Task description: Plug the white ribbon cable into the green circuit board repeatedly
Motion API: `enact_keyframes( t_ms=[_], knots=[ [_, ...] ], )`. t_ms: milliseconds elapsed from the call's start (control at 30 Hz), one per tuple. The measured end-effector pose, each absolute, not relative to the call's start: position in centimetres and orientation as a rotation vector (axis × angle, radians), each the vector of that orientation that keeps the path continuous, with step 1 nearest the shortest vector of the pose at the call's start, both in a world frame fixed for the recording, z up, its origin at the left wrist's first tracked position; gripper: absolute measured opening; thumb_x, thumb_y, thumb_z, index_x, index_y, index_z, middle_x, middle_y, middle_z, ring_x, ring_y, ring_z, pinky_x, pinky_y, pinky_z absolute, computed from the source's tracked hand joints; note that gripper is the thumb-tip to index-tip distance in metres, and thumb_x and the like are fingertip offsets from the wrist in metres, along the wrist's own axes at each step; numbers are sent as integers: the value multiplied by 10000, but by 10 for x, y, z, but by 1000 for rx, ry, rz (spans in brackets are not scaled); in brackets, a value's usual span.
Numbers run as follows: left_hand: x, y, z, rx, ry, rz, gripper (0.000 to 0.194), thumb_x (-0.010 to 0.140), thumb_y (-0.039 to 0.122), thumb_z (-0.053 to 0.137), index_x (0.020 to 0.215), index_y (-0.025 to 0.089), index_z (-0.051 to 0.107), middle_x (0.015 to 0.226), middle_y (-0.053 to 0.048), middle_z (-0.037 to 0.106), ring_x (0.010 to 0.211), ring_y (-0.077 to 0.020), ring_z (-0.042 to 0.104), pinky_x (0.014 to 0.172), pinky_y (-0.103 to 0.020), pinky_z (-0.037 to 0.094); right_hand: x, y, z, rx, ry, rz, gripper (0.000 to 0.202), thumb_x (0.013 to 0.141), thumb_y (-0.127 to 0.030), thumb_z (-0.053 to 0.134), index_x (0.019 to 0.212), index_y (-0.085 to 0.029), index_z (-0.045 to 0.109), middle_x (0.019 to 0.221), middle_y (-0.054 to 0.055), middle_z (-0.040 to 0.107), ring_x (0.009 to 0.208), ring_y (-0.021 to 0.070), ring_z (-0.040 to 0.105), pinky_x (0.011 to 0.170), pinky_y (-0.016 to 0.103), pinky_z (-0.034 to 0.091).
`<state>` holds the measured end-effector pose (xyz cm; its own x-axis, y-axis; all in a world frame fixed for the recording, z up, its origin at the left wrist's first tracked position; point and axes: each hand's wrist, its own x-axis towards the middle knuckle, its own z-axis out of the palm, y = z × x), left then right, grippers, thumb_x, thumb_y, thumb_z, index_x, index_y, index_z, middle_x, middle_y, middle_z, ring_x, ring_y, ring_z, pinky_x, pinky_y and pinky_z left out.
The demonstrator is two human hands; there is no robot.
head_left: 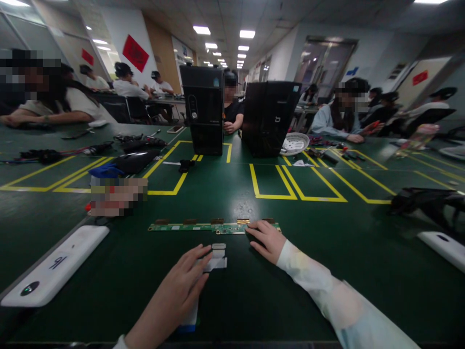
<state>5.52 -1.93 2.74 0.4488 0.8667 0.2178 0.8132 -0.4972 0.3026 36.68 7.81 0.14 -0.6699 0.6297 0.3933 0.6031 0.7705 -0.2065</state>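
Observation:
A long, narrow green circuit board lies crosswise on the dark green table, with several brownish-gold tabs along its far edge. My right hand rests at the board's right part, fingertips touching it and fingers apart. Nearer to me, my left hand lies over a white flat ribbon cable, its fingers stretched out. The cable's far end shows just beyond the fingertips, short of the board. Under the left palm, part of the cable is hidden, and a blue-tipped end sticks out near the table's front edge.
A white device lies at the left, another white device at the right. Two black computer towers stand at the back beside a white basket. Yellow tape marks the table. Several people sit around.

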Motion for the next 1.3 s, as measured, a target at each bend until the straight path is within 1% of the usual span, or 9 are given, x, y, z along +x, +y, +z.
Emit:
enact_keyframes(
  t_ms=[67,167,300,533,767,967,1100,1233,1300],
  knots=[
    [72,-19,31,2565,1451,471,434,961,364,425,1385,291,480,1449,-33,501,1341,-210,446,1080,-402,428,367,79,-2,-909,-2500,98,385,938,-305,461,1274,-143,556,1221,166,567,1160,274,502,978,486,454],
    [89,-19,33,2582,1469,413,463,963,363,417,1410,250,447,1441,-65,509,1319,-224,473,1063,-426,445,366,80,-4,-911,-2487,109,389,933,-308,469,1286,-166,550,1212,162,566,1142,274,519,956,490,471],
    [109,-20,37,2611,1412,360,508,957,379,430,1432,201,409,1446,-97,500,1320,-226,473,1067,-414,441,365,80,-5,-911,-2483,103,395,929,-310,477,1288,-161,549,1198,160,565,1115,272,525,938,480,482],
    [142,-11,35,2718,1406,292,562,950,437,432,1401,102,437,1455,-154,471,1337,-274,451,1067,-444,439,363,78,-4,-920,-2479,75,393,935,-315,476,1281,-148,555,1177,154,566,1102,269,516,928,467,491],
    [150,-7,23,2765,1469,404,583,946,455,432,1416,110,416,1456,-168,465,1340,-285,444,1057,-446,451,362,77,-1,-941,-2489,90,398,944,-324,456,1299,-169,549,1177,153,566,1087,269,514,915,476,488],
    [151,-8,20,2738,1486,447,593,948,457,421,1428,109,398,1457,-171,463,1346,-291,435,1048,-458,462,361,76,-2,-959,-2488,73,400,935,-334,478,1285,-157,559,1168,156,569,1088,274,510,910,473,489],
    [152,-9,20,2732,1520,452,584,948,469,418,1407,110,430,1443,-162,484,1339,-286,444,1043,-440,469,361,76,-2,-967,-2497,78,404,932,-330,481,1295,-166,551,1181,156,566,1100,275,507,917,477,483],
    [152,-9,25,2734,1525,408,589,940,468,433,1383,80,459,1429,-165,498,1323,-295,464,1033,-442,476,362,76,-1,-969,-2495,78,399,927,-320,489,1280,-149,559,1174,157,570,1091,274,501,918,470,482],
    [153,-8,27,2726,1531,383,577,937,465,440,1376,92,474,1425,-154,506,1316,-297,474,1026,-447,479,362,76,-1,-971,-2496,82,403,926,-319,488,1283,-144,556,1178,159,568,1092,274,498,921,469,480]
  ],
)
